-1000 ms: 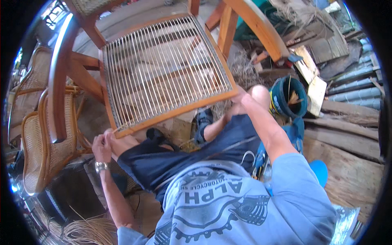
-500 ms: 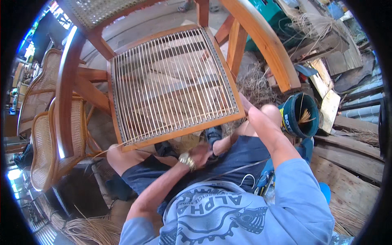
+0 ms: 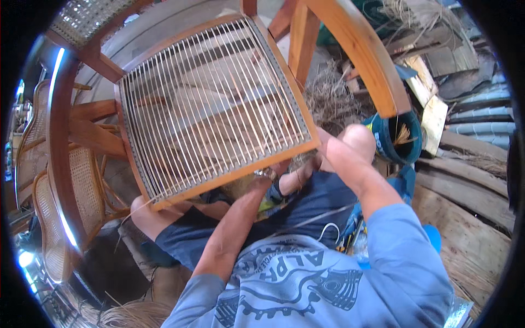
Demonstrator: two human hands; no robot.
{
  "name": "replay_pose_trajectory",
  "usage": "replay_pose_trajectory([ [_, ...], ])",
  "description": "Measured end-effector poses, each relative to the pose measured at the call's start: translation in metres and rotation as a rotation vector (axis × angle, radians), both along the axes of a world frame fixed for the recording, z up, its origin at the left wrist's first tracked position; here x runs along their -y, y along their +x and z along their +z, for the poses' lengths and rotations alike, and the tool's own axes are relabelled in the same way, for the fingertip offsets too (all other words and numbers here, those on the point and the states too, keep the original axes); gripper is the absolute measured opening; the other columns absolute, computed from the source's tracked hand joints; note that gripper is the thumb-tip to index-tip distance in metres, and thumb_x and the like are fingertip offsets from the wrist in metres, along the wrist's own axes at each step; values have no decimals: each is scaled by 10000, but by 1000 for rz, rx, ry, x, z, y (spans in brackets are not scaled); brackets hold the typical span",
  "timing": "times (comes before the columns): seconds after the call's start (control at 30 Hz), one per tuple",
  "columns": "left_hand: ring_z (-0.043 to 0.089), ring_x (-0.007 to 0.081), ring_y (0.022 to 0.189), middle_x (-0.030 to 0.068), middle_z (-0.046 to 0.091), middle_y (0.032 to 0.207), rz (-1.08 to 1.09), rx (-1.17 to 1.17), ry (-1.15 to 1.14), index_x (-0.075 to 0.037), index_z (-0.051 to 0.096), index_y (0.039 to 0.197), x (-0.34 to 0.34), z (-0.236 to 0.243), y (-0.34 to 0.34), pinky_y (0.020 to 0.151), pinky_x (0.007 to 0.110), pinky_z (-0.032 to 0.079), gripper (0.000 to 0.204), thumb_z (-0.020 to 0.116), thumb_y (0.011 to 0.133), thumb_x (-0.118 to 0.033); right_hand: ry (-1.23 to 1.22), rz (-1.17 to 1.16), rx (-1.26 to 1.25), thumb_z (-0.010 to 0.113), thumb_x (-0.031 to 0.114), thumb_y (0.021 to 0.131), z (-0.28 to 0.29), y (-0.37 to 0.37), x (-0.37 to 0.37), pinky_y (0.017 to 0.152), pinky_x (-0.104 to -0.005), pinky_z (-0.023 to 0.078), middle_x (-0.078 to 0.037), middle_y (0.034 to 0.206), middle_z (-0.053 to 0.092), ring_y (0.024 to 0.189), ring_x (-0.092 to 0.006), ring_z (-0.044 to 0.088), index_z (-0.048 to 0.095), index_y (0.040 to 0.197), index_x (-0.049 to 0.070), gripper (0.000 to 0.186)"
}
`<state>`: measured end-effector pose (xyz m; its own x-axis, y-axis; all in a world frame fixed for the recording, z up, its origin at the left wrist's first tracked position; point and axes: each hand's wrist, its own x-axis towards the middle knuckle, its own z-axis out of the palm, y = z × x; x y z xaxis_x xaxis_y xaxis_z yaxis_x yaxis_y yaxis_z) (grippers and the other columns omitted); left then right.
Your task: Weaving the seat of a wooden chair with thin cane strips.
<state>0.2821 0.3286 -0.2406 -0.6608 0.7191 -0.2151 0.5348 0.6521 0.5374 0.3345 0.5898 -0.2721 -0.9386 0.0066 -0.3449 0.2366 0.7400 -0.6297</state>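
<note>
The wooden chair (image 3: 281, 76) is standing before the knees, likely feeling heavy and stiff; its cane strands (image 3: 208, 109) are looking delicate, so the front rail (image 3: 235, 176) is offering the better hold. Behind it the left hand (image 3: 280, 165) is half hiding; the right hand (image 3: 327, 141) is lying by its corner, neither grip showing clearly. Room is showing over the lap.

From the seat frame (image 3: 219, 181), one armrest (image 3: 58, 153) stands to the left, and another chair (image 3: 46, 218) is farther left. The other armrest (image 3: 365, 52) is to its right; farther right there is a bucket (image 3: 383, 144), with fibres (image 3: 403, 135) inside, and then planks (image 3: 465, 192). The backrest (image 3: 87, 22) is beyond its far left corner. The left hand (image 3: 278, 166) is below its near rail, and the right hand (image 3: 324, 139) is at its near right corner. To its near left lies a bundle of strands (image 3: 126, 316).
</note>
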Motion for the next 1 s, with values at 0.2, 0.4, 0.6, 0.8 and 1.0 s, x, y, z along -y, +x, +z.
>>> replay_pose_trajectory([
  [0.2, 667, 345, 998, 144, 708, 1023, 166, 113, 228, -185, 635, 1259, -13, 50, -36, 831, 573, 503, 346, 503, 978, -338, 474, 326, -198, 626, 171, 837, 104, -28, -66, 905, -454, 515, -144, 1006, 734, 971, -351, 694, 753, 1076, 113, 277],
  [0.4, 655, 343, 1020, 145, 697, 1048, 230, 108, 231, -184, 632, 1267, 4, 50, -69, 849, 570, 494, 359, 497, 978, -350, -50, 212, -147, 606, 141, 962, 352, -21, 92, 754, -383, 525, -150, 998, 715, 823, -320, 677, 694, 1139, 40, 222],
  [0.6, 643, 341, 1042, 146, 686, 1073, 247, 131, 229, -183, 628, 1275, 10, 47, -73, 867, 567, 485, 371, 492, 979, -361, -205, -99, -333, 576, 189, 1013, 347, -139, 162, 714, -345, 530, -168, 961, 708, 807, -262, 702, 670, 1147, 20, 235],
  [0.8, 631, 339, 1063, 148, 675, 1098, 273, 138, 254, -182, 625, 1282, 8, 64, -81, 885, 564, 476, 383, 486, 980, -372, 317, -309, -714, 517, 191, 964, 266, -329, 119, 974, -435, 491, -205, 1114, 689, 1099, -358, 628, 681, 1197, 43, 321],
  [1.0, 620, 336, 1085, 149, 664, 1123, 330, 143, 251, -181, 621, 1290, 16, 57, -87, 904, 561, 467, 396, 480, 980, -384, 527, -370, -436, 488, 255, 939, 238, -387, 120, 1035, -446, 475, -213, 1198, 673, 1170, -354, 602, 698, 1213, 87, 385],
])
